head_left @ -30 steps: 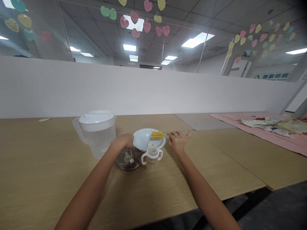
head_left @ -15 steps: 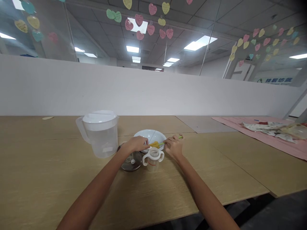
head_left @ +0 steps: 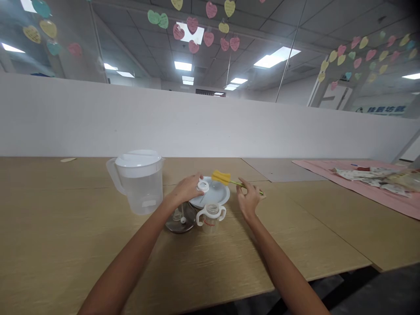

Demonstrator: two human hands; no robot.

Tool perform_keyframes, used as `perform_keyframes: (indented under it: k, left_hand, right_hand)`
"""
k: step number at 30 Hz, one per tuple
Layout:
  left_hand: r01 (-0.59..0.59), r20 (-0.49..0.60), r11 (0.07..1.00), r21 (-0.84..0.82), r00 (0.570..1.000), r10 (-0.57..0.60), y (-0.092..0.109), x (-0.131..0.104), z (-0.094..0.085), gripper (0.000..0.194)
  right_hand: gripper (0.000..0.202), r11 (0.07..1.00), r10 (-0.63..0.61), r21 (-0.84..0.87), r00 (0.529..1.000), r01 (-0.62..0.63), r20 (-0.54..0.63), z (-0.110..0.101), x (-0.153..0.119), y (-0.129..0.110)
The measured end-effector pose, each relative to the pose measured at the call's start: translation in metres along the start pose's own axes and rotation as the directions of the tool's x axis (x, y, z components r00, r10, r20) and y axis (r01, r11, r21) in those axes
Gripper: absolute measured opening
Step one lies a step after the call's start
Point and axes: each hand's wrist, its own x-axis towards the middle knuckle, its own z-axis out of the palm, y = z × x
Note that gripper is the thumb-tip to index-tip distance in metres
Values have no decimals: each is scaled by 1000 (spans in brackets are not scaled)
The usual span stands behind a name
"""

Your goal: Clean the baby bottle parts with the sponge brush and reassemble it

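Over the white bowl (head_left: 224, 197), my left hand (head_left: 188, 189) is closed on a small white bottle collar (head_left: 203, 187) with a hole in its middle. My right hand (head_left: 248, 197) grips the green handle of a bottle brush (head_left: 221, 177). Its yellow sponge head points left above the bowl's far rim, apart from the collar. In front of the bowl a clear baby bottle (head_left: 211, 218) with two white handles stands upright, its mouth uncovered. Left of it, a dark metal plate (head_left: 173, 226) holds a clear nipple piece and a small white part, partly behind my left wrist.
A lidded translucent pitcher (head_left: 142, 183) stands on the wooden table, left of my left hand. On the far right, a pink cloth (head_left: 315, 168) bears papers and a plastic bag. A white partition wall (head_left: 197, 127) rises behind the table.
The brush head has come away from the white collar, up and to the right, with my right hand moving right. My left hand still holds the collar, now slightly higher.
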Motion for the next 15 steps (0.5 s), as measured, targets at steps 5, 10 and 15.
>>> perform_keyframes:
  k: [5, 10, 15]
  left_hand:
    - [-45, -67, 997, 70, 997, 49, 1, 0, -1, 45]
    - [-69, -101, 997, 43, 992, 73, 5, 1, -3, 47]
    - [-79, -174, 997, 26, 981, 83, 5, 1, -1, 47]
  right_hand:
    - [20, 959, -275, 69, 961, 275, -20, -1, -5, -6]
    - [20, 955, -297, 9, 955, 297, -18, 1, -9, -11]
    - [23, 950, -310, -35, 951, 310, -13, 1, -9, -10]
